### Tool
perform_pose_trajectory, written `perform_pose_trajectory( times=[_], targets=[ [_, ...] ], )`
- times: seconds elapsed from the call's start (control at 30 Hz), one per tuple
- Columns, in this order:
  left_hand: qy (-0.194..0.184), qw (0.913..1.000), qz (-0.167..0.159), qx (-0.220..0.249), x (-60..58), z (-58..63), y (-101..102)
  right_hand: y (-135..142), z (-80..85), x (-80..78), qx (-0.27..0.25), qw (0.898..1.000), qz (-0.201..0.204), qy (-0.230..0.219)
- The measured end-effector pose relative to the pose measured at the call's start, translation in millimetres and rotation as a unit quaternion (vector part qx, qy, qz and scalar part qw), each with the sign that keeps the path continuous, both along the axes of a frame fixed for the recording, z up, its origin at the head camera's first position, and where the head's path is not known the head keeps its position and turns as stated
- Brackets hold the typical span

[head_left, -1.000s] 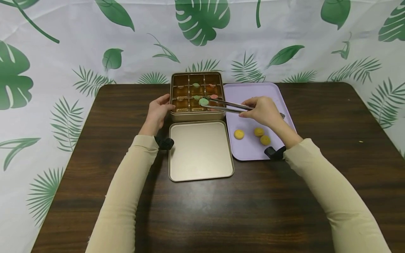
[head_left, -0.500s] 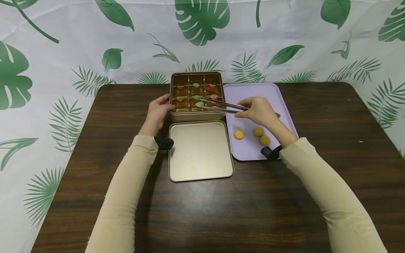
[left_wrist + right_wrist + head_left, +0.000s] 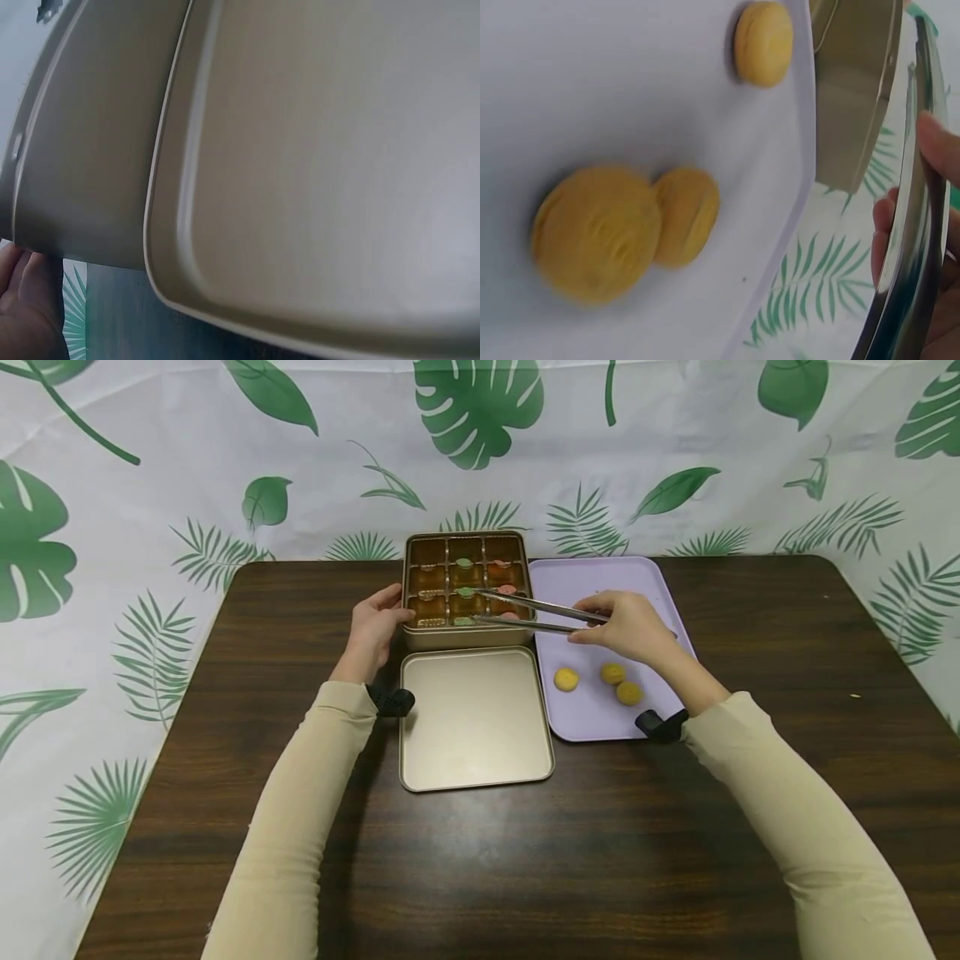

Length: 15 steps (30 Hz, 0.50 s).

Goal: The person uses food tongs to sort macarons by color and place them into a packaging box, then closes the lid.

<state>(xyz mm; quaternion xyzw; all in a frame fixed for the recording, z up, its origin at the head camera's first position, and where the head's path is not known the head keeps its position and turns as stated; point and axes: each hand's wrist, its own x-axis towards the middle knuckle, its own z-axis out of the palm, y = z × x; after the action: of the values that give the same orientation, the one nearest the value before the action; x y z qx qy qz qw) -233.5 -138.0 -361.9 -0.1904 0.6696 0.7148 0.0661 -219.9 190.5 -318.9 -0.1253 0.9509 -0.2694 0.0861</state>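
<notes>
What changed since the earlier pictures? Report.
The front green cookie moved down and left into the front middle slot of the box; the tongs in the right hand spread and seem to have released it. The left hand, box, lid and yellow cookies stayed put.

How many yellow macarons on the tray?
3: one macaron near the left edge of the tray, a second and third close together to its right. The right hand could hide others.
</notes>
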Motion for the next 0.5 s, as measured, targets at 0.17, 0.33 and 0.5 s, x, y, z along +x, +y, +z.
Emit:
perform_pose_trajectory(
  times=[0.17, 0.33, 0.5],
  targets=[
    [0.003, 1.0000, 0.001, -0.009, 0.2, -2.2, 1, 18, 0.4, 6.7, -0.005, 1.000, 0.017, -0.014],
    [0.001, 0.9998, 0.001, -0.021, 0.6, -2.7, 1, 39, 1.0, 15.8, -0.003, 0.999, 0.022, -0.025],
    [0.003, 0.9995, 0.001, -0.030, 0.2, -1.9, 1, 60, 1.1, 23.8, 0.019, 1.000, 0.013, -0.010]
  ],
)
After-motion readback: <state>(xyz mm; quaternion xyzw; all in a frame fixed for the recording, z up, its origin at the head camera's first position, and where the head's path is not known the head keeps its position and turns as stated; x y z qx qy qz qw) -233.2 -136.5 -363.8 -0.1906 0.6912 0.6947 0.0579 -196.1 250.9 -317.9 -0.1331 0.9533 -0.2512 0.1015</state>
